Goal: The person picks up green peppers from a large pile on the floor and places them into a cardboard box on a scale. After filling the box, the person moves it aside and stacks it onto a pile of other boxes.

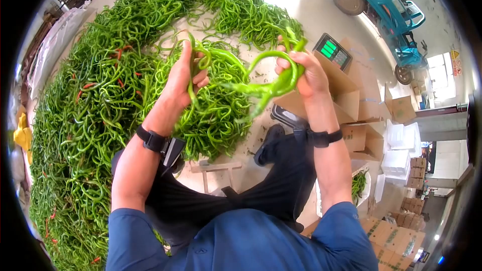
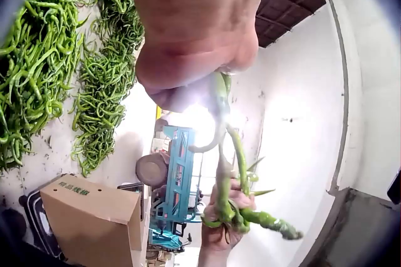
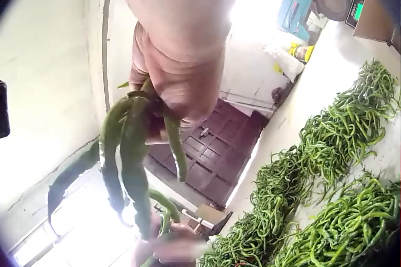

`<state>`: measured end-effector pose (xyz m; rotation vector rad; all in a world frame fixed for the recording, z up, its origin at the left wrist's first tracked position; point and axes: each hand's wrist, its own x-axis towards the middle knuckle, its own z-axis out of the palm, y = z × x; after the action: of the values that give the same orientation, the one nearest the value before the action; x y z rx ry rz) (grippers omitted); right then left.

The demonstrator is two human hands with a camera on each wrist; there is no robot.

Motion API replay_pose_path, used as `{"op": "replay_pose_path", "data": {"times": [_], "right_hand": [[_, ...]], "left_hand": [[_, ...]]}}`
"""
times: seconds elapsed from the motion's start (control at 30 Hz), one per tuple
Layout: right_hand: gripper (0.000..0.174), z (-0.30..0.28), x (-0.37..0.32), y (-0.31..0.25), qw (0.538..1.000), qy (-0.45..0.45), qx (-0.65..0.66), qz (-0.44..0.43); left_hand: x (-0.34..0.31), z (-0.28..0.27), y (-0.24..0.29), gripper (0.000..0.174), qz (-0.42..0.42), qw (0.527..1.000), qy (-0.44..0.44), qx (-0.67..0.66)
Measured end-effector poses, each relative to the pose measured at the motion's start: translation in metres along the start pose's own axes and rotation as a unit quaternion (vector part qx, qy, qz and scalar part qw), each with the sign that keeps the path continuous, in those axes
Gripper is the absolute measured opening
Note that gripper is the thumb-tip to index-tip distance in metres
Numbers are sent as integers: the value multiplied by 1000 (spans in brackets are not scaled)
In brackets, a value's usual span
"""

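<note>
- Two hands are up, apart: the left hand (image 1: 182, 76) has its fingers curled on a few green peppers (image 1: 205, 61), the right hand (image 1: 314, 74) its fingers closed round a thicker bunch (image 1: 283, 83).
- Below the left hand lies the near heap (image 1: 216, 120) of peppers, its edge reaching down towards a small bench (image 1: 216, 167); pale floor (image 1: 246, 163) shows between that edge and a dark shoe (image 1: 271, 143).
- Round the left and far sides curves a larger heap (image 1: 75, 135), flecked with red.
- On the right, an open carton (image 1: 346, 95) crowds the right forearm (image 1: 324, 115); a green-lit scale (image 1: 332, 52) sits just beyond, a blue vehicle (image 1: 384, 7) farther back.
- Only the left wrist view gives the carton's printing (image 2: 74, 190); the right wrist view adds dark red panelling (image 3: 203, 145).
- Blur makes the left hand's peppers hard to count.
</note>
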<state>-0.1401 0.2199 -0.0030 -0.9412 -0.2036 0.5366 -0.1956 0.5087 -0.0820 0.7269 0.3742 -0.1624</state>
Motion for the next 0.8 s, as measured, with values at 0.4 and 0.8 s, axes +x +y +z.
{"op": "replay_pose_path", "data": {"times": [0.4, 0.8], "right_hand": [[42, 18, -8, 24, 980, 174, -99, -12], [24, 80, 16, 113, 966, 250, 8, -68]], "left_hand": [[1, 19, -1, 31, 220, 958, 64, 171], [-21, 31, -30, 21, 613, 566, -75, 546]]}}
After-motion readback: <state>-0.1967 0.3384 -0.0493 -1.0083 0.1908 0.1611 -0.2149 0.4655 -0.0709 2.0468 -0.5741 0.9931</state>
